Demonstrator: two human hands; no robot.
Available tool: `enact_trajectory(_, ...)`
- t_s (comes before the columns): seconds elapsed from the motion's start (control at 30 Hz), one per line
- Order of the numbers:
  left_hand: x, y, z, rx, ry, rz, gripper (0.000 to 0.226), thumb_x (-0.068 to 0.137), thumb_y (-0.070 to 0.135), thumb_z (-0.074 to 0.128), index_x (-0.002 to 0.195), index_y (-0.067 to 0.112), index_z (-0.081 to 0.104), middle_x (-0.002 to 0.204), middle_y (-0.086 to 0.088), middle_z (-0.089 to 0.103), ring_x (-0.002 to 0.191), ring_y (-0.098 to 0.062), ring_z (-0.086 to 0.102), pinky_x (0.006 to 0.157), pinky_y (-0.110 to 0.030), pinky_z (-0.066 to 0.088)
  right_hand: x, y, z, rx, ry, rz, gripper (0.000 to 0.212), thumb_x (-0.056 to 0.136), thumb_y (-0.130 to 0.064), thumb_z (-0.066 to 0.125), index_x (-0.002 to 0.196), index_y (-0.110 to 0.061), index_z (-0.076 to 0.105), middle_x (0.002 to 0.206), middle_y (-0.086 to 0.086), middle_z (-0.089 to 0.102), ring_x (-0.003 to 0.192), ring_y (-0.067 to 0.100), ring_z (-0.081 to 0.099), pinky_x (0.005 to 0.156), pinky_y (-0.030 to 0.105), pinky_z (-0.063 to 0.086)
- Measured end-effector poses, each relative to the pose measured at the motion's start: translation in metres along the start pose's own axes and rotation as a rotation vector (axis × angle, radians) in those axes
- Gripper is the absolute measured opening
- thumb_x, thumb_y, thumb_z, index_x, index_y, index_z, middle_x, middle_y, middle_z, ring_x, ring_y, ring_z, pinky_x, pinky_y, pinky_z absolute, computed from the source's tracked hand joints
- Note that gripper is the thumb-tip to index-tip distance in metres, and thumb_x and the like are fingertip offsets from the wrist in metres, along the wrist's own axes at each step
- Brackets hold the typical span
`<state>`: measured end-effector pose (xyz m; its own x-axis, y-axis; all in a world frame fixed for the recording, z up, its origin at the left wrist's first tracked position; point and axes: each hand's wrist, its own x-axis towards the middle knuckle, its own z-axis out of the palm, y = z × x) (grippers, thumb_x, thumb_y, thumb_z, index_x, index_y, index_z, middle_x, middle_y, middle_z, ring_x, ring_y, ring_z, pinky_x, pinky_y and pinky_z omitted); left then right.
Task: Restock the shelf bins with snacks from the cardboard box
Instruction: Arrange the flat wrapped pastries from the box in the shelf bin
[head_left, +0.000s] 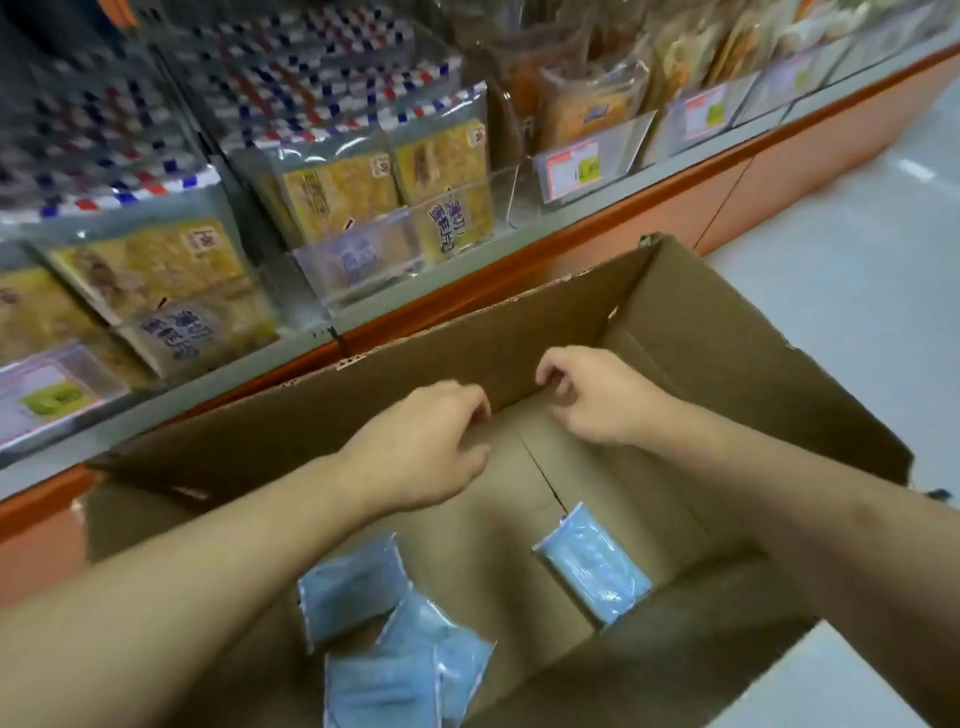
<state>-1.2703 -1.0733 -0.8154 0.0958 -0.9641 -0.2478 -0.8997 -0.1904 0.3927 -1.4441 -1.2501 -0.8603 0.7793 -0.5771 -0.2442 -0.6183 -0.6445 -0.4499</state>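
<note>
Hovering with loosely curled, empty fingers, the left hand (421, 447) and right hand (592, 395) sit above the cardboard box (727, 332), blue snack packets (592, 566) lying below, nearer the wrists.

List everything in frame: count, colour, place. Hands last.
cardboard box: 1, brown, open, on the floor against the shelf base
blue packets: about 4, light blue, on the box bottom; one lies alone at right, the others overlap in a cluster at lower left
yellow snack packs: several, yellow in clear wrap, standing in the shelf bins
clear shelf bins: a row, transparent, with price labels on the fronts
shelf base: orange, grey ledge on top
floor: pale grey, right
left hand: fingers loosely curled, holding nothing, over the box
right hand: fingers loosely curled, holding nothing, over the box
</note>
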Motion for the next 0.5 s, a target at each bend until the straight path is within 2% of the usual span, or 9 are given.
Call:
enact_trajectory(0.1,-0.007,-0.031,0.098,-0.045,-0.293,-0.077,0.042,0.095,0.038,0.068,0.134,0.024,0.061,0.132,0.003,0.062,0.116,-0.015,0.060,0.093,-0.022,0.046,-0.013,0.037,0.063,-0.183,-0.370,0.081,0.056,0.086,-0.019,0.070,0.139,-0.024,0.055,0.134,-0.002,0.060,0.125,0.022,0.059,0.100,0.036,0.051)
enact_trajectory(0.17,-0.015,-0.052,0.151,-0.051,-0.419,-0.122,0.047,0.093,0.034,0.071,0.137,0.023,0.060,0.136,0.002,0.061,0.121,-0.017,0.060,0.096,-0.024,0.044,-0.017,0.055,0.096,-0.280,-0.563,0.074,0.072,0.087,-0.019,0.068,0.154,-0.028,0.043,0.153,-0.005,0.049,0.139,0.022,0.050,0.107,0.042,0.050)
enact_trajectory(0.23,-0.022,-0.073,0.192,-0.082,-0.515,-0.177,0.051,0.091,0.030,0.073,0.140,0.023,0.059,0.138,0.001,0.061,0.126,-0.019,0.061,0.103,-0.029,0.048,-0.016,0.066,0.119,-0.334,-0.673,0.054,0.079,0.087,-0.014,0.064,0.160,-0.030,0.037,0.161,-0.010,0.040,0.146,0.021,0.042,0.111,0.040,0.048)
enact_trajectory(0.33,-0.034,-0.095,0.235,-0.012,-0.606,-0.169,0.045,0.092,0.035,0.071,0.135,0.025,0.060,0.140,0.002,0.061,0.130,-0.022,0.056,0.107,-0.036,0.047,-0.008,0.073,0.145,-0.423,-0.786,-0.011,0.073,0.087,-0.011,0.062,0.153,-0.034,0.043,0.150,-0.011,0.047,0.137,0.021,0.047,0.095,0.034,0.051)
enact_trajectory(0.4,-0.039,-0.105,0.250,0.090,-0.618,-0.129,0.044,0.093,0.038,0.069,0.135,0.026,0.060,0.141,0.001,0.058,0.133,-0.024,0.048,0.112,-0.038,0.041,-0.006,0.079,0.162,-0.497,-0.851,-0.057,0.073,0.088,-0.011,0.063,0.152,-0.040,0.045,0.142,-0.006,0.050,0.130,0.021,0.049,0.094,0.035,0.052)
enact_trajectory(0.5,-0.038,-0.110,0.258,0.194,-0.624,-0.103,0.035,0.094,0.030,0.069,0.128,0.026,0.065,0.137,0.000,0.058,0.132,-0.025,0.047,0.114,-0.040,0.033,-0.007,0.089,0.176,-0.575,-0.835,-0.067,0.072,0.086,-0.011,0.068,0.151,-0.030,0.043,0.140,0.000,0.051,0.127,0.022,0.046,0.094,0.033,0.046)
